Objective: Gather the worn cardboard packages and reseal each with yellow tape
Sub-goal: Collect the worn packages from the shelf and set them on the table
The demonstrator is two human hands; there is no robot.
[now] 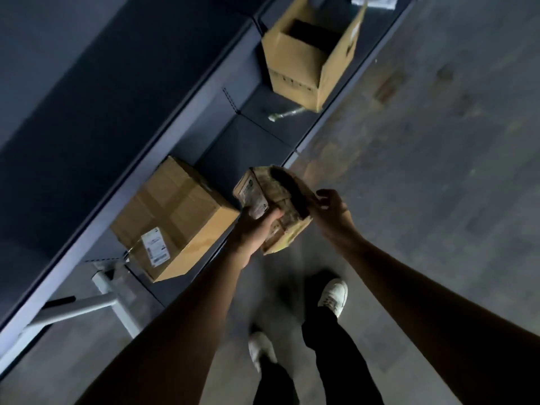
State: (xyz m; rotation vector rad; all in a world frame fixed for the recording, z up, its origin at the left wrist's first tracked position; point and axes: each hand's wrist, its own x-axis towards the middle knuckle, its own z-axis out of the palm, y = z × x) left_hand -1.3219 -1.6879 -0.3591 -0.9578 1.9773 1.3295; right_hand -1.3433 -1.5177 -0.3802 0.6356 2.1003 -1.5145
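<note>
A small worn cardboard package with a white label, wrinkled yellowish tape and a dark torn gap sits between both hands, in the air above the floor beside a low shelf. My left hand grips it from below, fingers curled over the labelled side. My right hand holds its right edge with curled fingers. A larger sealed cardboard box with a white label stands on the shelf just left of the package. No roll of yellow tape is visible.
The low dark shelf runs diagonally from lower left to upper right. An open cardboard box stands farther along it, with a pale wrapped item beside it. A white metal frame stands at lower left. My feet are on grey concrete floor.
</note>
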